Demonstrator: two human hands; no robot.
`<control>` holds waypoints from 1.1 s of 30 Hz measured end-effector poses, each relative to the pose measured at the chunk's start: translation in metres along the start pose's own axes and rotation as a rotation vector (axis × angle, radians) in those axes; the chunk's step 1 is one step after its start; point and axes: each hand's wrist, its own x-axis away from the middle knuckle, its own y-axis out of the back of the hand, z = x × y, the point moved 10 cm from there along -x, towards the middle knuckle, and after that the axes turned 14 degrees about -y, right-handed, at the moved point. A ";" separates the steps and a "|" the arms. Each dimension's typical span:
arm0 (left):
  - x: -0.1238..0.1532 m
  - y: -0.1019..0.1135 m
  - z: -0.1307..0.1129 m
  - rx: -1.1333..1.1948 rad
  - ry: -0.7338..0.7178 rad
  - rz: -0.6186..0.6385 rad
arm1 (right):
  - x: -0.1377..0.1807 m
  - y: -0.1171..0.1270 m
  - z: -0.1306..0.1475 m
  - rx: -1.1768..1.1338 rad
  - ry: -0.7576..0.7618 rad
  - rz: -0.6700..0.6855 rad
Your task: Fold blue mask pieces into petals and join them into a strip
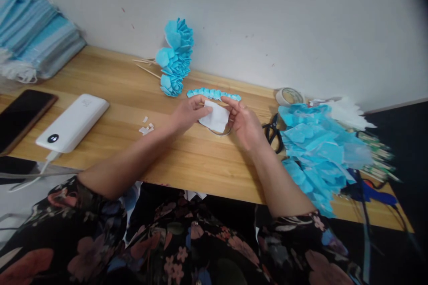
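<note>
A small white sheet point(216, 117), paper or cloth, is held up over the wooden table. The thumb and fingers of my left hand point(191, 113) pinch its upper left corner. At its right side is my right hand point(245, 124), fingers spread and curved, with the fingertips by the sheet's edge; whether they grip it I cannot tell. Just behind the hands lies a row of small folded blue pieces point(214, 93). Under the sheet shows part of a thin curved edge of something mostly hidden. Black-handled scissors point(274, 136) lie right of my right hand.
Blue paper-like flowers on sticks point(175, 64) lie near the wall. At right are a tape roll point(290, 96), a heap of blue pieces point(314, 142) and a blue glue gun point(376, 194). Left are white scraps point(146, 129), a power bank point(73, 120), a phone point(25, 116) and packed masks point(40, 31).
</note>
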 end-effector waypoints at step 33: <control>-0.002 -0.004 -0.028 0.013 -0.158 -0.003 | 0.011 -0.002 0.015 0.143 0.099 -0.081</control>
